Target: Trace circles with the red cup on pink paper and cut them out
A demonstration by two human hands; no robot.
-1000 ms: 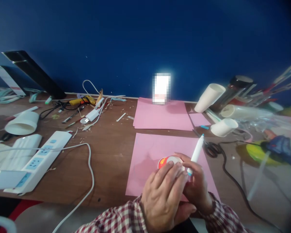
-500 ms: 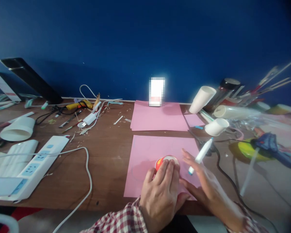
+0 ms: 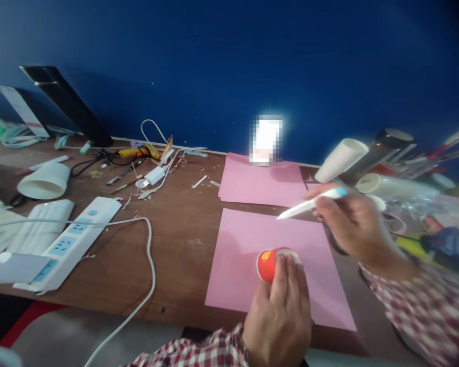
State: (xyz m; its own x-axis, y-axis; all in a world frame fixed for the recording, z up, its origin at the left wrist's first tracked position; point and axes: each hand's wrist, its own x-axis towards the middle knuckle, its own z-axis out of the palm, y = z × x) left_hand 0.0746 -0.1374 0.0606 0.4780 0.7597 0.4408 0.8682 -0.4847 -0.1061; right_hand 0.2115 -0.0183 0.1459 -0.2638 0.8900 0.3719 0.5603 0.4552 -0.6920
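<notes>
A red paper cup (image 3: pixel 266 266) with a pale base stands upside down on a pink paper sheet (image 3: pixel 237 244). My left hand (image 3: pixel 281 311) lies over the cup from the near right, fingers together and pressed on its base. Part of the cup is hidden under those fingers. To the upper right, my right hand (image 3: pixel 352 224) pinches a white marker (image 3: pixel 304 208) above the sheet. The marker's narrow white tip points down and left, and its blue end sticks up to the right.
More pink sheets (image 3: pixel 260 183) lie behind, with a bright, pixelated screen (image 3: pixel 266 140) standing there. A white power strip (image 3: pixel 72 244) and a looping white cable (image 3: pixel 151 255) are at left. Paper tubes (image 3: pixel 340 159), plastic wrap and tools crowd the right.
My right hand has picked up the marker, which lay near the sheet's right side, and has risen with it. My left hand stays on the cup. The camera view has shifted and tilted.
</notes>
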